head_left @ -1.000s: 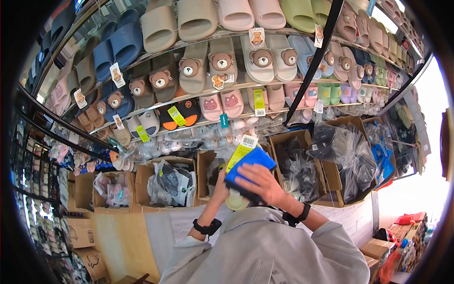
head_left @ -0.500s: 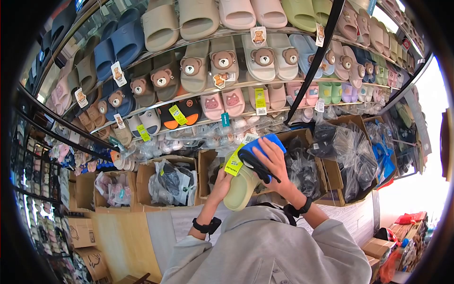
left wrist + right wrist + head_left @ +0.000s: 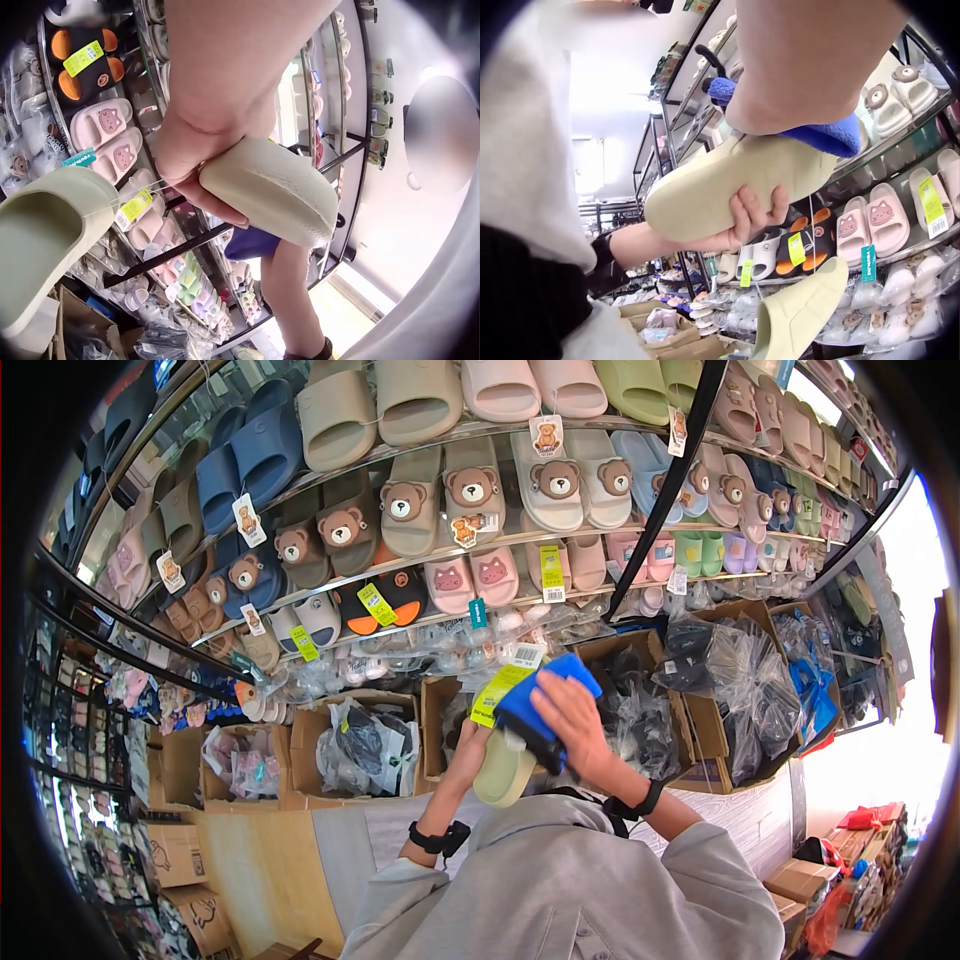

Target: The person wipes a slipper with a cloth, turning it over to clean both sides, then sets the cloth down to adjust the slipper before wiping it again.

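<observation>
A pale green slipper [image 3: 503, 770] is gripped by my left hand [image 3: 466, 756], its fingers curled round the sole in the right wrist view. Against its upper, my right hand [image 3: 573, 722] holds a blue cloth [image 3: 520, 705] with a black underside. A yellow-green tag [image 3: 492, 695] with a white barcode part lies beside the cloth. In the right wrist view a second pale green slipper [image 3: 802, 311] hangs by a thin string below the held slipper [image 3: 727, 187]. The left wrist view shows that hanging slipper [image 3: 45, 232] at the left.
Shelves of slippers [image 3: 430, 400] rise in front, with bear-faced pairs [image 3: 470, 485] in the middle row. Below them stand cardboard boxes [image 3: 300, 745] of plastic-wrapped footwear. More boxes [image 3: 178, 850] are stacked at the lower left, and a red bag [image 3: 825, 920] lies at the lower right.
My right hand and the blue cloth moved off the slipper to the right, baring its sole end, then came back a little to the left over its upper. My left hand kept its grip.
</observation>
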`<state>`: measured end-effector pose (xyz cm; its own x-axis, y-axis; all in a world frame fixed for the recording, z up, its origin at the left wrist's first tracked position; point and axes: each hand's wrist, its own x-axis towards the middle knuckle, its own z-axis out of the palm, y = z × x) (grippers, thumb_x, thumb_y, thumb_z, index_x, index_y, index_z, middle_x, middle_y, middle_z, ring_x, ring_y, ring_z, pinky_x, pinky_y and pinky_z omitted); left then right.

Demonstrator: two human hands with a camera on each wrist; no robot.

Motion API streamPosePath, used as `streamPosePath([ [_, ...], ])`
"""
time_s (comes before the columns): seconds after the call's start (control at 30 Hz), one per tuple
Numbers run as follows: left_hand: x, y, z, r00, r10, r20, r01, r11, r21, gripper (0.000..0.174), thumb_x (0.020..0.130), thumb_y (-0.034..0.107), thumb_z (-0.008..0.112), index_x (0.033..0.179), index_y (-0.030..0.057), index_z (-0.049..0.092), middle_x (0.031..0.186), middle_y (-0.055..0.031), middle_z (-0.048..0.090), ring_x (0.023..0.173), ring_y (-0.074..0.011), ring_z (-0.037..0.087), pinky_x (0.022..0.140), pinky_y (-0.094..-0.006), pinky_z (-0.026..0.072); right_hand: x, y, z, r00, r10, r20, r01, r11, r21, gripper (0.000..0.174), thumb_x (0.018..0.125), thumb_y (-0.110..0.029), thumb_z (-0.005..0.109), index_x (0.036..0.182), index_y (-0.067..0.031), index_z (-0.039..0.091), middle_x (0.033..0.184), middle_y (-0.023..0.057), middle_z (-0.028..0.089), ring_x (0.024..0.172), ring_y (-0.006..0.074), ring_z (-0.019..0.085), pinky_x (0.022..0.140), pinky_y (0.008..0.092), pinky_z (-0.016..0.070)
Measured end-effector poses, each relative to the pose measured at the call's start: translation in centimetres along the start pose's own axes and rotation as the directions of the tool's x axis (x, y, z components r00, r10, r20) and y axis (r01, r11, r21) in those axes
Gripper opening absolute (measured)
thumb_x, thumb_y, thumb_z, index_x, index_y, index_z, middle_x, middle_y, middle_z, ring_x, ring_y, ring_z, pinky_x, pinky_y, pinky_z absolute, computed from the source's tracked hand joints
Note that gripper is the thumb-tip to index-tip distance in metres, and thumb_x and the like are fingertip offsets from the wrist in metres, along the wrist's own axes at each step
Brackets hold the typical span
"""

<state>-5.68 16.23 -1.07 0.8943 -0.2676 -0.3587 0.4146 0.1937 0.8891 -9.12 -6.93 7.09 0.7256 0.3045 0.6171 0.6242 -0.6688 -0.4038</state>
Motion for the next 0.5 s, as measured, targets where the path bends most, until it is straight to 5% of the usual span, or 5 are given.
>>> streamPosePath([
  [0.13, -1.0, 3.2, 1.2, 0.999, -0.023, 0.022, 0.02, 0.992, 0.122, 0.041, 0.112, 0.027, 0.054, 0.143, 0.0, 0.056, 0.136, -0.0096, 0.062, 0.123, -0.0146, 0.059, 0.103, -0.0312, 0.0487, 1.7, 0.9, 0.1, 0.981, 0.169, -0.091, -0.173, 0.985, -0.029, 0.069, 0.089, -0.03, 0.076, 0.152, -0.0094, 0.059, 0.16, 0.0205, 0.051, 0.148, 0.041, 0.048, 0.123, 0.0557, 0.0336],
  [0.27, 0.4, 1.3, 0.0, 0.999, -0.027, -0.043, 0.038, 0.96, 0.277, 0.04, 0.112, 0.026, 0.054, 0.142, -0.0002, 0.057, 0.138, -0.0095, 0.06, 0.126, -0.016, 0.058, 0.107, -0.0324, 0.046, 1.6, -0.6, 0.1, 0.997, 0.077, -0.024, -0.079, 0.995, -0.062, 0.07, 0.088, -0.037, 0.079, 0.15, -0.0111, 0.061, 0.159, 0.0185, 0.053, 0.146, 0.0417, 0.049, 0.122, 0.0584, 0.0323],
  [0.43, 0.7, -0.9, -1.4, 0.998, 0.062, 0.028, -0.064, 0.994, 0.093, 0.046, 0.112, 0.029, 0.055, 0.147, -0.0012, 0.05, 0.137, -0.0116, 0.058, 0.129, -0.0185, 0.056, 0.11, -0.0322, 0.0429, -0.5, -2.7, 1.1, 0.984, -0.149, 0.093, 0.15, 0.989, 0.002, 0.059, 0.093, -0.024, 0.065, 0.151, -0.017, 0.062, 0.16, 0.0131, 0.054, 0.149, 0.0343, 0.05, 0.122, 0.0511, 0.0358],
  [0.5, 1.8, -1.2, -1.6, 0.996, -0.082, -0.025, 0.079, 0.99, -0.121, 0.045, 0.113, 0.03, 0.055, 0.145, -0.0011, 0.052, 0.138, -0.0099, 0.058, 0.126, -0.0176, 0.057, 0.108, -0.0325, 0.0447, -0.9, -2.1, 0.8, 0.946, -0.258, 0.194, 0.27, 0.962, -0.036, 0.059, 0.093, -0.025, 0.065, 0.151, -0.0175, 0.062, 0.16, 0.013, 0.054, 0.148, 0.033, 0.051, 0.123, 0.0505, 0.0362],
])
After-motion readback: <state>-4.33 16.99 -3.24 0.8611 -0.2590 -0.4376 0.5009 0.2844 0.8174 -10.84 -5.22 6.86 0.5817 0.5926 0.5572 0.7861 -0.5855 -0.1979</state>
